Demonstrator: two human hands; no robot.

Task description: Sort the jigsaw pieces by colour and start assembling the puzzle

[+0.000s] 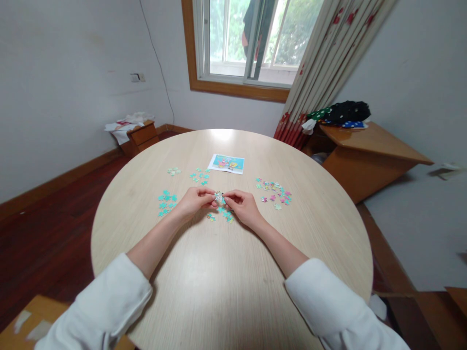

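Between my two hands, just above the table, are small multicoloured jigsaw puzzle pieces (219, 197). My left hand (199, 200) pinches them from the left side, and my right hand (242, 206) pinches from the right. Fingers cover part of them, so I cannot tell how many pieces are held or whether they are joined. Right below my fingers lie several teal and yellow puzzle pieces (226, 214). A teal group of pieces (167, 201) spreads out left of my left hand. Mixed pink, white and green pieces (279, 191) lie to the right of my right hand.
A printed picture sheet (228, 164) lies on the round wooden table (219, 272) beyond my hands. Pale green pieces (174, 171) and more teal pieces (200, 176) sit left of it. A wooden cabinet (368, 150) with cloths stands at right, near a curtain (321, 73).
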